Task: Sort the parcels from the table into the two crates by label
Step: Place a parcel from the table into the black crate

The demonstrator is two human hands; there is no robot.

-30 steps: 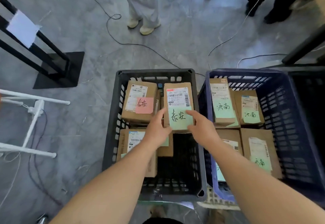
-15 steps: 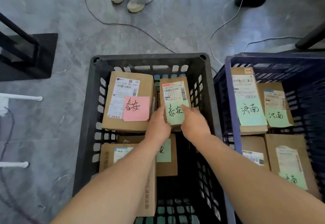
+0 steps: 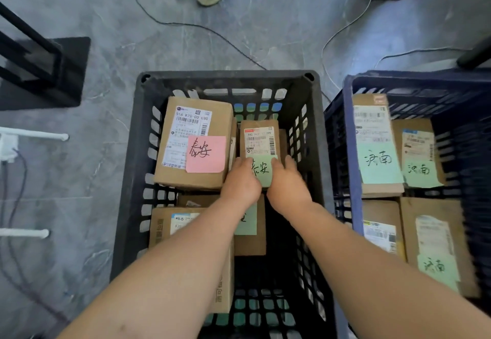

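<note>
Head camera looks down your two bare forearms, which reach forward side by side into the black slatted plastic crate (image 3: 225, 76). Your left hand (image 3: 240, 179) and right hand (image 3: 288, 184) sit close together, knuckles up, gripping the near end of the small brown cardboard parcel (image 3: 259, 136) from its 9 and 3 o'clock sides. The left thumb lies on the parcel's green paper note (image 3: 263, 172), and the right fingers (image 3: 289, 162) curl over the parcel's right edge. The parcel lies label up toward 1 o'clock of the crate's middle. The larger brown cardboard parcel (image 3: 194, 136) with a pink paper note (image 3: 206, 154) lies just beside it at 9 o'clock. The blue slatted plastic crate (image 3: 348, 139), which holds more noted parcels, stands at 3 o'clock of the black one. A second ago you held the parcel higher, level with the top of the pink-noted parcel, with your hands set wider on its near corners. Since then it has sunk deeper among the others, your hands have closed in over the green note, and your wrists have dropped below the crate's rim.
</note>
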